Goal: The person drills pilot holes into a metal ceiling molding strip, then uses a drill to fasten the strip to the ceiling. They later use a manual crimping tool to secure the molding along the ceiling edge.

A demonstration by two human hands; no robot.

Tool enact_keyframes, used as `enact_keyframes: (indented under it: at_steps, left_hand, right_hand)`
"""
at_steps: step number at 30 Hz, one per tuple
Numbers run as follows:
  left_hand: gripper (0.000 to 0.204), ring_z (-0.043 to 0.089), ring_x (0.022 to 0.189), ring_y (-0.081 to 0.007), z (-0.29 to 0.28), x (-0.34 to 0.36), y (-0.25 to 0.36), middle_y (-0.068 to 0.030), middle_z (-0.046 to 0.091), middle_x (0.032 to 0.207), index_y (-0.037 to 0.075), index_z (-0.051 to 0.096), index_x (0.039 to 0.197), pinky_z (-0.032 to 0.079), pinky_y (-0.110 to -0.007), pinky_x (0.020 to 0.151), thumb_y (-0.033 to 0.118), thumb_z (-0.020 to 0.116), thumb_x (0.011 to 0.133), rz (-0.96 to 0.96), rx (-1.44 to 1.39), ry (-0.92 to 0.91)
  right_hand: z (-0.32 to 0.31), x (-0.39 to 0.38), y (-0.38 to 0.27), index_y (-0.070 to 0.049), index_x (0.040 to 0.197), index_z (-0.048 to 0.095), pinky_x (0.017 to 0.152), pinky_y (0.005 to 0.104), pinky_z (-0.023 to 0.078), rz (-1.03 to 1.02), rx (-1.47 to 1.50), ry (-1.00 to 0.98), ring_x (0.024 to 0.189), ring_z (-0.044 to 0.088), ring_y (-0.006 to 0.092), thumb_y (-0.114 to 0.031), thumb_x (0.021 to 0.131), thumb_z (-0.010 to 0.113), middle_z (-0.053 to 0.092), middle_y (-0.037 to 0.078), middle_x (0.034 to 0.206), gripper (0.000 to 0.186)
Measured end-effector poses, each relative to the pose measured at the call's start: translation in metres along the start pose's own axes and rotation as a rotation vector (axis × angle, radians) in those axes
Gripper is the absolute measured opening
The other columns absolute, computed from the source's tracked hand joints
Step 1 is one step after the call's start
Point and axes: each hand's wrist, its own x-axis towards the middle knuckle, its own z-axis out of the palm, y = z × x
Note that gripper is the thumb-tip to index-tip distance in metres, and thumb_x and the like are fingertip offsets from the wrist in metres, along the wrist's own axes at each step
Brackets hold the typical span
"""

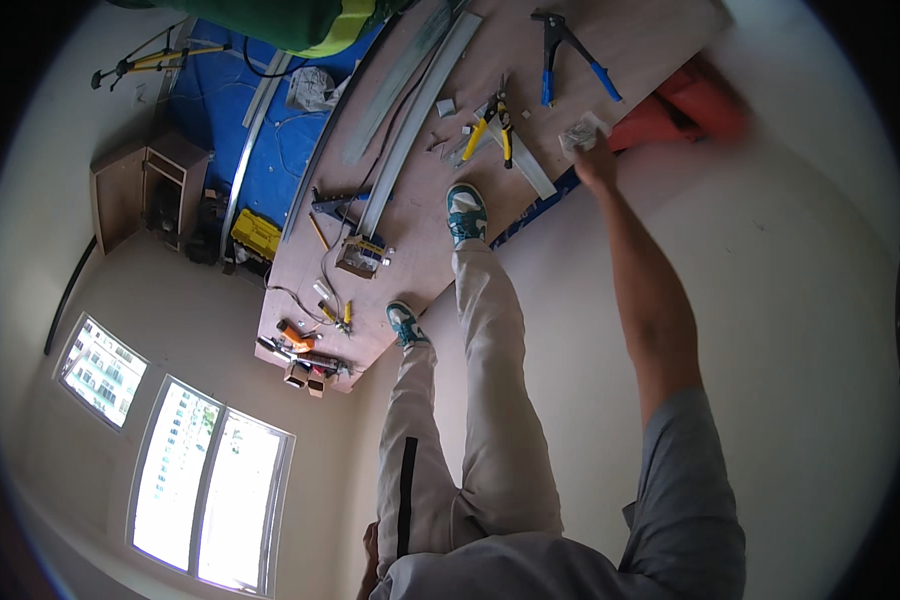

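Note:
My right hand [597,168] reaches out to the far right and is closed on a small clear plastic bag [582,132] with small greyish pieces that I cannot make out. Past it lies a hand riveter [554,45] with long blue handles, spread apart on the wooden board [640,30]. Left of the bag are yellow-handled snips [490,125] on the same board, beside a short metal strip [525,168]. My left hand [371,545] hangs low by my left thigh, mostly hidden, its fingers unclear.
I stand on the board in green-and-white shoes [467,215]. Long metal channels [420,120] lie ahead. A small open box [360,257], an orange-handled tool [296,337] and a yellow case [256,234] are left. A red bag [685,105] sits against the right wall; green-and-lime fabric [310,22] fills the top.

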Motion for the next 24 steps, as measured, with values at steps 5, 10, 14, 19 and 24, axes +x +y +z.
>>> enact_keyframes:
  at_steps: [5, 10, 14, 19, 24]
  left_hand:
    - [0.052, 0.069, 0.099, -0.0272, -0.011, 0.027, 0.002, -0.0158, 0.073, 0.111, 0.005, 0.070, 0.122, 0.054, -0.041, 0.086, 0.050, 0.051, 0.103, 0.152, -0.025, -0.025]
    - [0.051, 0.069, 0.101, -0.0273, -0.018, 0.069, -0.019, -0.0157, 0.073, 0.112, 0.005, 0.071, 0.122, 0.053, -0.041, 0.089, 0.049, 0.051, 0.104, 0.316, -0.158, 0.006]
    - [0.047, 0.065, 0.114, -0.0266, -0.020, 0.116, -0.045, -0.0143, 0.073, 0.121, 0.005, 0.071, 0.125, 0.048, -0.037, 0.102, 0.042, 0.051, 0.104, 0.558, -0.119, -0.006]
    - [0.031, 0.069, 0.109, -0.0266, -0.042, 0.158, -0.041, -0.0161, 0.074, 0.112, 0.012, 0.075, 0.118, 0.053, -0.039, 0.097, 0.031, 0.063, 0.096, 0.841, -0.170, 0.028]
    - [0.031, 0.070, 0.107, -0.0266, -0.086, 0.186, -0.003, -0.0161, 0.074, 0.110, 0.012, 0.075, 0.117, 0.054, -0.039, 0.095, 0.031, 0.064, 0.095, 0.799, -0.344, -0.034]
  right_hand:
    - [0.028, -0.189, -0.023, 0.001, 0.129, 0.065, 0.108, 0.0463, 0.047, 0.225, -0.016, -0.244, 0.127, 0.059, 0.0410, -0.044, 0.092, 0.065, 0.064, 0.025, 0.133, 0.058]
    - [0.059, -0.355, -0.059, 0.001, 0.130, 0.064, 0.107, 0.0442, 0.047, 0.200, 0.082, -0.385, 0.127, 0.058, 0.0390, -0.041, 0.091, 0.071, 0.064, 0.022, 0.134, 0.057]
    - [0.087, -0.414, -0.083, 0.001, 0.110, 0.072, 0.097, 0.0483, 0.049, -0.075, 0.058, -0.264, 0.112, 0.063, 0.0422, -0.034, 0.088, 0.070, 0.070, 0.024, 0.115, 0.041]
    - [0.094, -0.444, -0.128, 0.001, 0.089, 0.069, 0.081, 0.0502, 0.048, -0.242, 0.030, -0.135, 0.090, 0.064, 0.0418, -0.027, 0.090, 0.059, 0.068, 0.023, 0.090, 0.030]
    - [0.090, -0.509, -0.203, 0.000, 0.084, 0.068, 0.079, 0.0492, 0.049, -0.548, -0.230, -0.092, 0.079, 0.065, 0.0385, -0.024, 0.093, 0.056, 0.069, 0.019, 0.085, 0.028]
